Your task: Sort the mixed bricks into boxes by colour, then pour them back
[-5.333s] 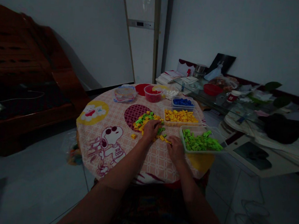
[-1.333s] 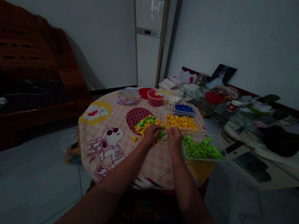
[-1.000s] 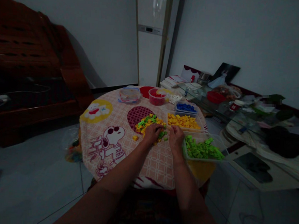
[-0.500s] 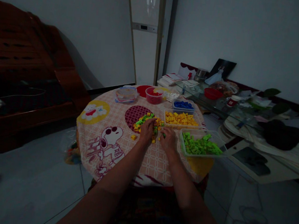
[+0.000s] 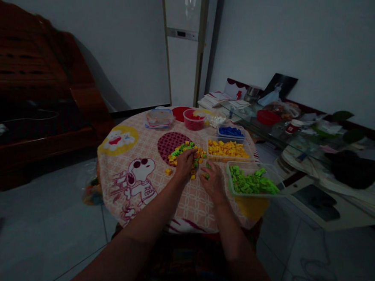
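Note:
A mixed pile of small yellow and green blocks (image 5: pixel 182 148) lies on the tablecloth. My left hand (image 5: pixel 185 162) rests at the near side of this pile with its fingers bent together over it; whatever is under the fingertips is hidden. Just right of the pile, my right hand (image 5: pixel 213 178) is curled around a small green block (image 5: pixel 207 176). Another bit of green shows by its fingertips. Beside that hand stands a clear tray of green blocks (image 5: pixel 255 181), and behind it a clear tray of yellow blocks (image 5: pixel 228 149). A single yellow block (image 5: pixel 168 171) sits apart at the pile's left.
Farther back are a box of blue pieces (image 5: pixel 231 131), a round red-tinted tub (image 5: pixel 194 120) and a lidded clear container (image 5: pixel 159 118). A patterned tablecloth (image 5: pixel 183 200) covers the round table. To the right, a glass-topped table (image 5: pixel 250 115) carries clutter; a wooden bench (image 5: pixel 35 70) stands left.
My right hand has shifted slightly, its fingers loosening so that more green shows among them. My left hand stays at the pile. The view has drifted a little.

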Tool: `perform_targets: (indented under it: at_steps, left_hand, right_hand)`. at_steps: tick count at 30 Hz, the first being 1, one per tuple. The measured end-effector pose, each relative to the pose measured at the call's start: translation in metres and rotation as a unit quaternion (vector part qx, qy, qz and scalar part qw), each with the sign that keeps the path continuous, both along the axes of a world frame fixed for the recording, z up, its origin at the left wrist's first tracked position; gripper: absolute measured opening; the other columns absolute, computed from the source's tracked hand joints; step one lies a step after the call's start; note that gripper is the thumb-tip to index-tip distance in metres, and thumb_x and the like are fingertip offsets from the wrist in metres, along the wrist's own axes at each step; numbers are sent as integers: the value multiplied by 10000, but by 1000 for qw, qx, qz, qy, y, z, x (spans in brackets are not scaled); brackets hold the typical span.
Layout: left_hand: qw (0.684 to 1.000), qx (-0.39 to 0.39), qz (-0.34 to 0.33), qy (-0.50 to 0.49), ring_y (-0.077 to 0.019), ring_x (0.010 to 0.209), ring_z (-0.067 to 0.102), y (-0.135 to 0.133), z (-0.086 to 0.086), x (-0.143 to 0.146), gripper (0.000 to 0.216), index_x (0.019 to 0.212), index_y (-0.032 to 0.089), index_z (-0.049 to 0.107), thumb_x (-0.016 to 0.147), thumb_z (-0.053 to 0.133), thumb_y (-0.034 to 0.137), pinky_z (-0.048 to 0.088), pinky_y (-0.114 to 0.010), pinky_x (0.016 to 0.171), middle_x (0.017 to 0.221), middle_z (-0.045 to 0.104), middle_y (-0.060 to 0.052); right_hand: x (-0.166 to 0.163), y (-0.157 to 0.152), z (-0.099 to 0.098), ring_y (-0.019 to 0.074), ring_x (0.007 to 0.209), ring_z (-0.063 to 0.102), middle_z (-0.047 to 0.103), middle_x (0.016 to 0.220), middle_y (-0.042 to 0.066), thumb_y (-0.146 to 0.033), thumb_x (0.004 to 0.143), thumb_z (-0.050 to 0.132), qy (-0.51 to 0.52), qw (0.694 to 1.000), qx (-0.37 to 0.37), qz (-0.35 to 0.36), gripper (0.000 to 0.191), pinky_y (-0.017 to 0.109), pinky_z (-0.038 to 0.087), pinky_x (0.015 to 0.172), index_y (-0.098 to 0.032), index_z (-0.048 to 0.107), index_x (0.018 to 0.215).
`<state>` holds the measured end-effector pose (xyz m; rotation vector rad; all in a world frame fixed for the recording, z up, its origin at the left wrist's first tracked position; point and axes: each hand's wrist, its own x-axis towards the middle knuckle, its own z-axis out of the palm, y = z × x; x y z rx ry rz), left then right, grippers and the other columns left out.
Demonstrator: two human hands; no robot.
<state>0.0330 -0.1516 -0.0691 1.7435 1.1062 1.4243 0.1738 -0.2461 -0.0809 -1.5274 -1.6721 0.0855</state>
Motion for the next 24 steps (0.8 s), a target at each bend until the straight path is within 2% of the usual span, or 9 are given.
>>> perform_targets:
  at_steps: [3, 8, 13, 16, 24]
  left_hand:
    - [1000, -1, 4, 16, -177, 943, 696, -2, 3, 1, 368, 1129, 197, 743, 901, 459, 144, 554, -341, 926, 1004, 761, -59]
    - [999, 9, 4, 31, -188, 935, 696, -5, 8, 0, 356, 1115, 183, 749, 884, 480, 149, 550, -350, 933, 989, 762, -69]
    - [999, 9, 0, 41, -196, 989, 698, -2, 6, 1, 367, 1124, 190, 744, 870, 484, 139, 544, -373, 972, 1051, 766, -72]
    - [999, 14, -1, 42, -196, 1019, 699, -2, 4, 1, 358, 1113, 191, 748, 872, 489, 140, 540, -371, 989, 1090, 764, -78]
    - [996, 22, -5, 81, -219, 1084, 689, -3, 8, -1, 360, 1097, 197, 759, 850, 511, 112, 523, -402, 1031, 1133, 764, -81]
  right_hand:
    - [3, -8, -3, 291, 1325, 512, 592, 1401, 147, -132, 750, 675, -10, 1000, -6, 11, 263, 499, 398, 1139, -198, 763, 989]
    - [3, -14, -4, 284, 1338, 499, 570, 1425, 156, -143, 822, 617, -12, 1000, -8, 2, 185, 490, 389, 1146, -187, 744, 949]
    - [1, -12, 2, 285, 1326, 502, 591, 1403, 147, -146, 833, 596, 5, 1000, 14, -21, 223, 496, 378, 1141, -198, 731, 1002]
    - [1, 1, 10, 284, 1297, 521, 604, 1376, 152, -169, 857, 576, 23, 998, 33, -51, 238, 492, 381, 1131, -192, 720, 1045]
    - [22, 67, 43, 293, 1257, 529, 630, 1273, 185, -186, 864, 544, 71, 985, 87, -128, 279, 506, 376, 1124, -143, 712, 1083]
